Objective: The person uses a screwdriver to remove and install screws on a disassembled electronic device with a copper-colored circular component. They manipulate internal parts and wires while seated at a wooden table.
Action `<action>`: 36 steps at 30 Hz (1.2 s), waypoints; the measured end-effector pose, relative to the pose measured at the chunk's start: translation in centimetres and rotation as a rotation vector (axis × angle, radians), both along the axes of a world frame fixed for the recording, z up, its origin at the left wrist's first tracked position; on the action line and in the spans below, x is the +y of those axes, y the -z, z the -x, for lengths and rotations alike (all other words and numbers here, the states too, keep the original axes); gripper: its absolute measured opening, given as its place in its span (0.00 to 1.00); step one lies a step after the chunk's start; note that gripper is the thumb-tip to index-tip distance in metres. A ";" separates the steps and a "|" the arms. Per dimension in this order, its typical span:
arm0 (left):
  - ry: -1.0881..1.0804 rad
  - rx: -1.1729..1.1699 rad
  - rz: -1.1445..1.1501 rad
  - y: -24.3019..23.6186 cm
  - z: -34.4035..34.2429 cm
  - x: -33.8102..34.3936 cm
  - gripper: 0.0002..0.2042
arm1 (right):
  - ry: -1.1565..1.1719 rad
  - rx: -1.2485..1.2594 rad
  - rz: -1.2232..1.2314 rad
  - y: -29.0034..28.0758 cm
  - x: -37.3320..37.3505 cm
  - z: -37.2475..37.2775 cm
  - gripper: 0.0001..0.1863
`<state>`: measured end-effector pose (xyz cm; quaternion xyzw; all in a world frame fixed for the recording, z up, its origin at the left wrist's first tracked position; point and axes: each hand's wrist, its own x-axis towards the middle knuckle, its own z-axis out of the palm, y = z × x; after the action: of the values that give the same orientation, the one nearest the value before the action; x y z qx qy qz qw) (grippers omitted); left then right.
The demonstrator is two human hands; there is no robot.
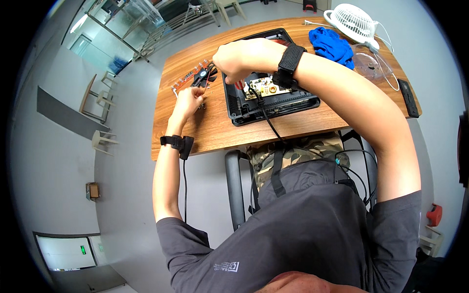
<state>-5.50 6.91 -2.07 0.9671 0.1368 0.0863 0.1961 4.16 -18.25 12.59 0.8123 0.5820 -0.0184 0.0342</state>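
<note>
My left hand [187, 102] is closed at the fingertips, pinching a thin red wire [207, 82]. The wire runs up beside a small black cooling fan [202, 75] with a light round hub. Behind the fan lies an orange-red circuit strip [188, 76]. My right hand [235, 59] is closed, palm side down, over the left edge of an open black appliance housing [237, 110]; what it grips is hidden. A red-and-white piece [239, 85] shows just under it. Inside the housing sits a pale circuit board [268, 89] with a black cable [267, 117] leaving toward me.
A blue cloth [330, 45], a white fan [352, 22] with its cord and a clear plastic dish [370, 66] stand at the far right of the wooden table [215, 132]. A black bar [408, 98] lies along the right edge. Cables hang near my lap.
</note>
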 end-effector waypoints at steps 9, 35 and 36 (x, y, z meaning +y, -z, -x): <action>0.062 -0.005 -0.199 3.1 -0.6 2.4 0.11 | -0.057 -0.012 -0.034 0.4 0.9 0.6 0.11; 0.008 -0.109 0.108 -0.9 -1.6 -3.0 0.09 | -0.078 0.005 -0.066 1.0 1.1 -0.9 0.16; 0.020 -0.122 0.133 -1.5 -1.2 -3.7 0.08 | -0.073 0.001 -0.056 1.0 1.2 -1.1 0.16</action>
<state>-4.30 3.24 -0.55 0.9463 0.1205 0.1337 0.2685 5.25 -17.04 11.62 0.7911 0.6115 -0.0012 0.0117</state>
